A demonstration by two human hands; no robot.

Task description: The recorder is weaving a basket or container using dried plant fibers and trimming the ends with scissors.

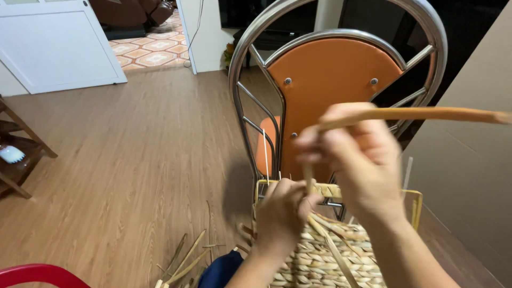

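Observation:
A half-woven straw basket (320, 256) on a yellow wire frame (416, 208) sits at the bottom centre. My left hand (282, 210) presses on the basket's upper edge, fingers closed around a woven strand. My right hand (354, 154), blurred, is raised above it and pinches a long tan reed strip (426, 113) that runs off to the right edge. A short piece of the strip drops from my right fingers down toward my left hand.
A metal chair with an orange back (328, 80) stands just behind the basket. Loose reed scraps (186, 261) lie on the wooden floor. A brown cardboard panel (469, 176) fills the right side. A red curved rim (37, 273) shows bottom left, a wooden shelf (18, 160) at far left.

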